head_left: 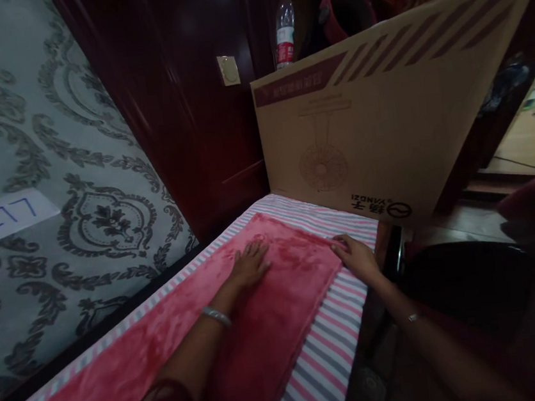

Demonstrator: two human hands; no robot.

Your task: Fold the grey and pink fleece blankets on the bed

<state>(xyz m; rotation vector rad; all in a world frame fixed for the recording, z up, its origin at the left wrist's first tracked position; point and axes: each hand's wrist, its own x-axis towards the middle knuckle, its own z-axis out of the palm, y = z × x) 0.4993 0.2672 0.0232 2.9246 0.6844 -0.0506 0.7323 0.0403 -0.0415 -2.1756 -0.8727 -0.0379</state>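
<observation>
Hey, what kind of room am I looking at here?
Probably a bedroom in a home: a bed with a striped sheet under a pink plush blanket, patterned wallpaper, dark wood cabinetry, and a fan's cardboard box at the bed's end.

Both arms reach forward and away from the body. The left hand (250,263) lies flat, palm down, its fingers (258,250) spread and pointing ahead, the forearm stretched straight behind it with a metal bangle at the wrist. The right hand (357,256) sits further right, knuckles up, fingers curled and pinched at the tips, its forearm angling back to the lower right.
</observation>
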